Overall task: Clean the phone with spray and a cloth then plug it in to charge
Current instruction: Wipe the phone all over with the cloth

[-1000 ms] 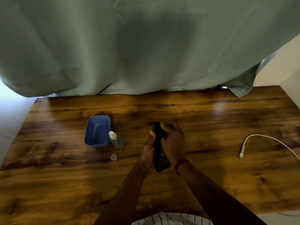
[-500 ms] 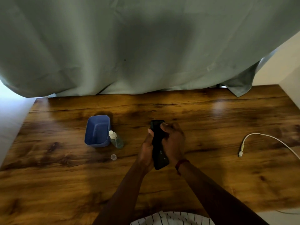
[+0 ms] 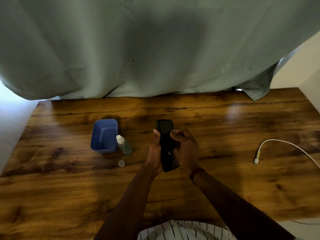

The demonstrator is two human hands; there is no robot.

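Observation:
A black phone is held upright above the middle of the wooden table, its dark face turned toward me. My left hand grips its left edge and back. My right hand is curled against its right side, fingers pressed on the face; whether a cloth lies under them I cannot tell. A small clear spray bottle with a white nozzle stands left of the phone, its clear cap loose on the table in front of it. A white charging cable lies at the right, plug end toward me.
A blue plastic tub stands just left of the spray bottle. A grey-green curtain hangs over the table's far edge. White walls border the table on the left and right.
The phone has turned from edge-on to face-on and risen slightly. My right hand's fingers have slid down its face.

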